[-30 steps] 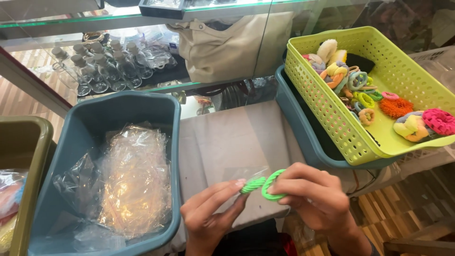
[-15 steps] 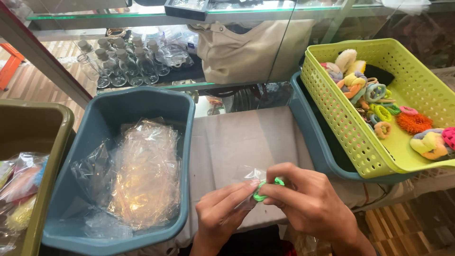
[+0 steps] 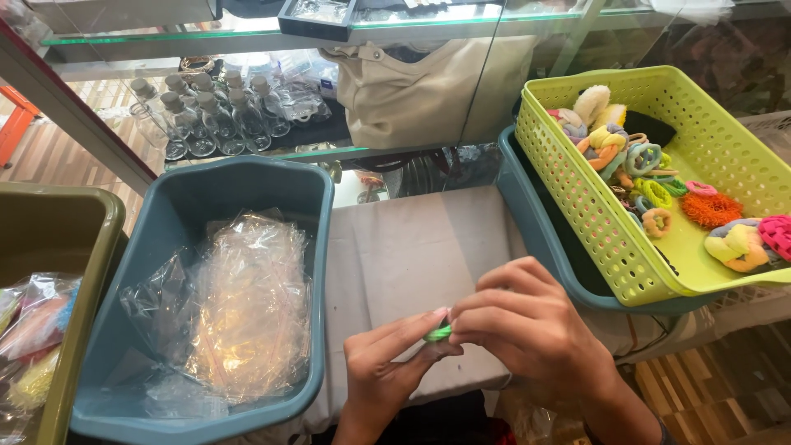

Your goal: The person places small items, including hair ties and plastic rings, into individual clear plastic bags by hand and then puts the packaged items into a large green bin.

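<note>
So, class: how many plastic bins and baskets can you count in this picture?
4: an olive bin far left, a blue-grey bin of clear bags, a lime basket right, and a blue-grey bin beneath it. Others may lie out of view.

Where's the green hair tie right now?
In the head view, the green hair tie sits low and centre, pinched between the left hand and right hand over the grey cloth-covered surface, between the blue tub and the yellow-green basket.
</note>
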